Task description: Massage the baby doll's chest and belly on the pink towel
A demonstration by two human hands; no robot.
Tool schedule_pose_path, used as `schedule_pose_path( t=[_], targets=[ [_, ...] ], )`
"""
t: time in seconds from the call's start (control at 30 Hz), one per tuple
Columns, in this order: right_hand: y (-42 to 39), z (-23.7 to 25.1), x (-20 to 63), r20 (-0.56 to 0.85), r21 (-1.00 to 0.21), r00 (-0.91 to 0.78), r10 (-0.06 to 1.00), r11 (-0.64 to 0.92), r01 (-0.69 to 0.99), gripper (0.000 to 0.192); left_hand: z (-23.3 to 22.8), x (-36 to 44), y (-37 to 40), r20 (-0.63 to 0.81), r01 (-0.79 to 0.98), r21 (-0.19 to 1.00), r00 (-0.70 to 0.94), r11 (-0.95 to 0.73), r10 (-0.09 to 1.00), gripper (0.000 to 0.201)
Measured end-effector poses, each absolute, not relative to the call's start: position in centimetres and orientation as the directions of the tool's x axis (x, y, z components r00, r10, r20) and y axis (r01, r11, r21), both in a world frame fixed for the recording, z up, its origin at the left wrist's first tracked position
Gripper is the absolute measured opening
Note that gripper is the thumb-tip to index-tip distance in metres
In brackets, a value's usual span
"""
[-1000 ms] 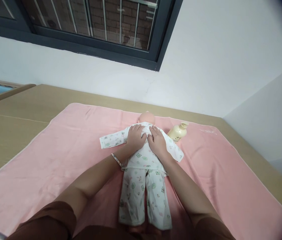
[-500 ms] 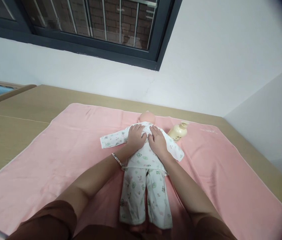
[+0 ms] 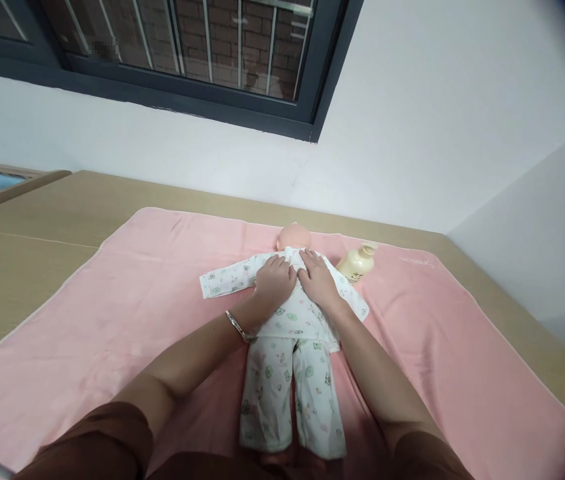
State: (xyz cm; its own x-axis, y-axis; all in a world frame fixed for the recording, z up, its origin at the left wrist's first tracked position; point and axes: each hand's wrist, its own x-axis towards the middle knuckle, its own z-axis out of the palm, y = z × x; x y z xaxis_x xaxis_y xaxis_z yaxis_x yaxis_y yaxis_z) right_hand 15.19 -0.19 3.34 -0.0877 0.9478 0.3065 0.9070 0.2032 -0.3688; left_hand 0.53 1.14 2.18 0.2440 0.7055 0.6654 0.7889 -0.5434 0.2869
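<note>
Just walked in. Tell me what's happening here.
A person rests both bare hands on the chest of a doll dressed in a printed white shirt and trousers. The left hand, with a bracelet at its wrist, and the right hand lie side by side. The doll is on a pink blanket, and a pump bottle is beside the sleeve nearer the right hand.

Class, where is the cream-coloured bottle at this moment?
In the head view, the bottle is right of centre on the pink cloth, beside the patterned sleeve nearest the right hand.
</note>
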Motion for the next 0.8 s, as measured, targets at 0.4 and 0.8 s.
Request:
schedule_pose_path(
  t=[0.4,0.8],
  targets=[
    [-2.5,5.3,12.8,0.384,-0.207,0.025,0.923,0.060,0.976,0.026,2.1,0.3,1.7,0.589,0.807,0.289,0.273,-0.514,0.760,0.033],
    [-2.7,4.3,12.7,0.459,-0.262,0.040,0.888,0.092,0.961,0.030,1.5,-0.1,3.1,0.544,0.760,0.303,0.358,-0.575,0.759,0.043]
  ],
)
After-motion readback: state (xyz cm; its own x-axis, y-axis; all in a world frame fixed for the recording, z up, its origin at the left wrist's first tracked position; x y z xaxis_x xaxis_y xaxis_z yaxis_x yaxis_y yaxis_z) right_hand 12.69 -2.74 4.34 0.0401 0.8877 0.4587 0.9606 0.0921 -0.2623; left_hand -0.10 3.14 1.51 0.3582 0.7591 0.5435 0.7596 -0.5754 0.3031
